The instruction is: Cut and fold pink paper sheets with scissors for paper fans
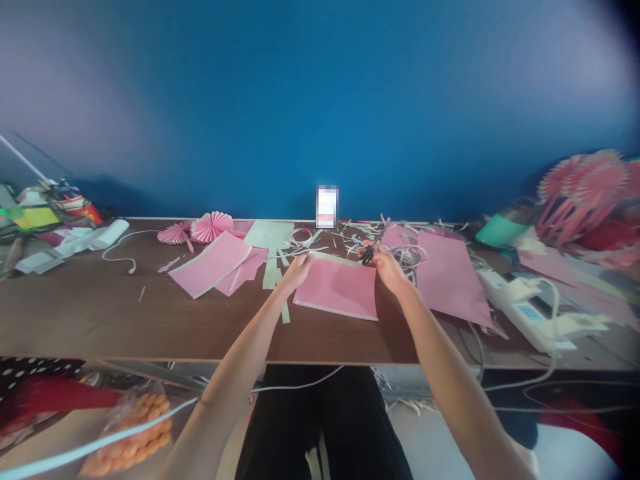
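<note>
A pink sheet of paper with pale edges is held over the brown table in front of me. My left hand pinches its upper left corner. At the upper right corner, my right hand is closed around dark-handled scissors; their blades are too small and blurred to make out. Thin paper strips lie just beyond the sheet. Right of my right hand rests a larger pink sheet, beside a tangle of pale strips.
Pink sheets, pleated pink paper fans and pale green paper lie left. A lit phone stands against the blue wall. At right are a power strip with cables, a green cup-like container and more rosettes.
</note>
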A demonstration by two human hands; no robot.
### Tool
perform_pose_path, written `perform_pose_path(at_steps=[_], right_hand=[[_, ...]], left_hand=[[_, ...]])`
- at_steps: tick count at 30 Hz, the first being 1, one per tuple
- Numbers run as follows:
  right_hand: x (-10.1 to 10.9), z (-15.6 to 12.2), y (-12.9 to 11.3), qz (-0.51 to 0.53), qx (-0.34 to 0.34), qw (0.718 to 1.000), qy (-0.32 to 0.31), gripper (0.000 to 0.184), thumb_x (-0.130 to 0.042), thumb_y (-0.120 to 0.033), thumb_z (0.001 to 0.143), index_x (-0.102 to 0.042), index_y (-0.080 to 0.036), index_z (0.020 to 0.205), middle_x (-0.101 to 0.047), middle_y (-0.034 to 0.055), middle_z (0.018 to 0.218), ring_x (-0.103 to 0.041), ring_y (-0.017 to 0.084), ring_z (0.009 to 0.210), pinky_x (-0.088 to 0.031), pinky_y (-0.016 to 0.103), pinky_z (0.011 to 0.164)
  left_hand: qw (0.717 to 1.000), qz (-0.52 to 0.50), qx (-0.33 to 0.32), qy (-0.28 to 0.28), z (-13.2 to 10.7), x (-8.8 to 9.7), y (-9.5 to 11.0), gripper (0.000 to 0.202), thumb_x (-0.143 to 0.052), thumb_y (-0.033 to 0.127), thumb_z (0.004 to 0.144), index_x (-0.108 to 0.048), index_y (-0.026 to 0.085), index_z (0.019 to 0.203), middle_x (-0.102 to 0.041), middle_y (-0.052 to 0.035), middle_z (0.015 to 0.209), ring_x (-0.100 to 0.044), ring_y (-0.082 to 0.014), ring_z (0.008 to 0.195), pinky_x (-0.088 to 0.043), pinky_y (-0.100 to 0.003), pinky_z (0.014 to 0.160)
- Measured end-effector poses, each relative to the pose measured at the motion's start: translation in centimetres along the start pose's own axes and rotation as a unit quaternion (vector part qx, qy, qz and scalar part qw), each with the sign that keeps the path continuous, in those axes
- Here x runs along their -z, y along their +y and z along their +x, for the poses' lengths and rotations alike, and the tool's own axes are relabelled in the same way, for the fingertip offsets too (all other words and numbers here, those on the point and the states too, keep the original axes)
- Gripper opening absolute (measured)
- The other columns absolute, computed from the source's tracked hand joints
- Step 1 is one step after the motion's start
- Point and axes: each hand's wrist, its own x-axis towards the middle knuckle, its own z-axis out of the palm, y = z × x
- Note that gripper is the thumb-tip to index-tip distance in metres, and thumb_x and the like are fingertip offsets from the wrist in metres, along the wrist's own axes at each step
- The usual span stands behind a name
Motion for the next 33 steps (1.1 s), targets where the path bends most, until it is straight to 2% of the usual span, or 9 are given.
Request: perform_pose_path(at_steps=[3, 8, 13, 19, 24, 27, 33], right_hand=[[-0.1, -0.2, -0.2, -0.006, 0.021, 1.0, 0.016, 0.047, -0.048, -0.027, 0.073, -0.051, -0.023, 0.119, -0.066, 0.0042, 0.1, -0.06, 0.022, 0.093, -0.047, 0.036, 0.083], [0.2, -0.7, -1.1, -0.053, 0.04, 0.997, 0.031, 0.041, -0.054, -0.033, 0.074, -0.053, -0.024, 0.114, -0.063, 0.0017, 0.089, -0.058, 0.018, 0.084, -0.046, 0.032, 0.077], [1.7, -0.9, -1.7, -0.15, 0.028, 0.988, 0.02, 0.032, -0.066, -0.037, 0.071, -0.058, -0.025, 0.1, -0.057, -0.0005, 0.078, -0.055, 0.017, 0.077, -0.045, 0.029, 0.075], [1.5, -1.3, -1.9, -0.201, -0.015, 0.977, -0.067, 0.041, -0.071, -0.039, 0.067, -0.06, -0.021, 0.101, -0.062, 0.0023, 0.089, -0.058, 0.019, 0.085, -0.048, 0.032, 0.078], [0.4, -1.7, -2.5, -0.187, -0.07, 0.975, -0.095, 0.047, -0.068, -0.045, 0.069, -0.063, -0.019, 0.108, -0.065, 0.0041, 0.088, -0.061, 0.02, 0.084, -0.051, 0.032, 0.074], [0.4, -1.7, -2.7, -0.188, -0.079, 0.972, -0.115, 0.051, -0.067, -0.048, 0.07, -0.065, -0.018, 0.11, -0.067, 0.0051, 0.092, -0.062, 0.02, 0.085, -0.051, 0.032, 0.074], [0.7, -1.9, -2.9, -0.221, -0.087, 0.955, -0.176, 0.048, -0.072, -0.044, 0.065, -0.068, -0.021, 0.107, -0.067, 0.0059, 0.11, -0.06, 0.026, 0.102, -0.049, 0.035, 0.087]], left_hand=[[0.999, -0.023, 0.009, -0.024, -0.1, 0.2, 0.1, 0.043, -0.035, 0.057, 0.089, -0.039, 0.019, 0.069, -0.033, 0.0014, 0.064, -0.035, -0.0125, 0.06, -0.031, -0.026, 0.058], [0.999, -0.03, 0.011, -0.022, 0.3, 0.5, -0.1, 0.043, -0.036, 0.057, 0.089, -0.04, 0.019, 0.069, -0.037, 0.0008, 0.066, -0.036, -0.0129, 0.065, -0.032, -0.025, 0.061], [1.0, 0.0, -0.024, 0.002, 0.7, 0.9, -0.5, 0.041, -0.04, 0.053, 0.089, -0.04, 0.018, 0.067, -0.035, 0.0023, 0.063, -0.031, -0.0108, 0.059, -0.026, -0.024, 0.055], [0.999, 0.033, -0.032, -0.012, 0.9, 0.9, -0.8, 0.04, -0.053, 0.048, 0.082, -0.035, 0.018, 0.063, -0.029, 0.0044, 0.059, -0.024, -0.009, 0.053, -0.018, -0.024, 0.051], [0.998, 0.025, -0.034, -0.047, 0.8, 1.2, -0.5, 0.038, -0.043, 0.047, 0.088, -0.036, 0.018, 0.064, -0.034, 0.0026, 0.062, -0.03, -0.0103, 0.056, -0.022, -0.024, 0.053], [0.998, 0.012, -0.018, -0.064, 0.8, 1.3, -0.4, 0.038, -0.043, 0.048, 0.088, -0.038, 0.018, 0.066, -0.035, 0.0025, 0.063, -0.031, -0.0105, 0.057, -0.025, -0.024, 0.054], [0.999, -0.013, 0.004, -0.048, 0.6, 1.4, -0.3, 0.038, -0.043, 0.051, 0.087, -0.04, 0.018, 0.067, -0.035, 0.003, 0.063, -0.031, -0.0101, 0.057, -0.026, -0.024, 0.055]])
